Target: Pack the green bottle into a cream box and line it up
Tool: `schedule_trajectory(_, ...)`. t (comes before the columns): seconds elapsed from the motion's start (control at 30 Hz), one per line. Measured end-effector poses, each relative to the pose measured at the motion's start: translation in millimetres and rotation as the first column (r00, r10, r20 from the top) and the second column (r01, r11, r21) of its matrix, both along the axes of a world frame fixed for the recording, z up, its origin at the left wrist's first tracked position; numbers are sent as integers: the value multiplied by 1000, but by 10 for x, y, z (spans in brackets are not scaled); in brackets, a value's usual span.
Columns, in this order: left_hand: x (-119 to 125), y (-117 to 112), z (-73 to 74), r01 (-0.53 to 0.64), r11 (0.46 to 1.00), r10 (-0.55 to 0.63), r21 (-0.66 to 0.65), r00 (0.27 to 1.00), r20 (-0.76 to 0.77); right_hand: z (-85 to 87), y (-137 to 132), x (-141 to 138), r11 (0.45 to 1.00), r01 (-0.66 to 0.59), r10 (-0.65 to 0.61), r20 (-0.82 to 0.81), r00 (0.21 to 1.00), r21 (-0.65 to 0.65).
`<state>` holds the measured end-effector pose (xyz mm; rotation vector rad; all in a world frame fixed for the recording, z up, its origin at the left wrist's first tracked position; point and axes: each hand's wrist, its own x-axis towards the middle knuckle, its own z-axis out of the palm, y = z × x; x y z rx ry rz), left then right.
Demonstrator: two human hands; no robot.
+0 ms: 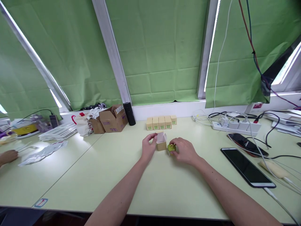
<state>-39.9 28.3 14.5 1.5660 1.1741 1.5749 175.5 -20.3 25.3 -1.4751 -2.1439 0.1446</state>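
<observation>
A small tan cardboard box [161, 146] stands on the table with its white-lined lid raised. My left hand [149, 147] is at the box's left side, its fingers closed at the edge of the lid. Just right of the box, my right hand [184, 149] grips a small yellow-green object [171, 147] with a ring-like top; its exact kind is too small to make out. Behind the hands, several matching small boxes [162, 122] with green labels form a row near the wall.
Phones [248, 167], a power strip [235, 127] and tangled cables lie to the right. At the back left are an opened carton [113, 118], a black cylinder [129, 113] and a white bag [82, 123]. Another person's hand [8, 156] rests at the far left.
</observation>
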Motion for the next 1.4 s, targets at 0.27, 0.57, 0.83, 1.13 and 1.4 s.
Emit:
schedule_trajectory(0.27,1,-12,-1,64,994,-50,-92,989,142,-80,81,58,996,89,-88,-35,996,29)
schedule_trajectory(0.57,48,-82,69,163,975,-128,-153,969,213,-70,170,160,967,236,-195,-323,926,92)
schedule_trajectory(0.83,118,-162,69,227,962,-198,-151,963,185,0,150,137,944,221,29,-732,680,243)
schedule_trajectory(1.13,175,-179,25,293,945,-267,-149,948,172,-27,4,-46,945,84,142,-626,767,316)
schedule_trajectory(1.4,179,-183,45,280,945,-240,-172,946,219,-45,43,-17,931,30,165,-491,855,365)
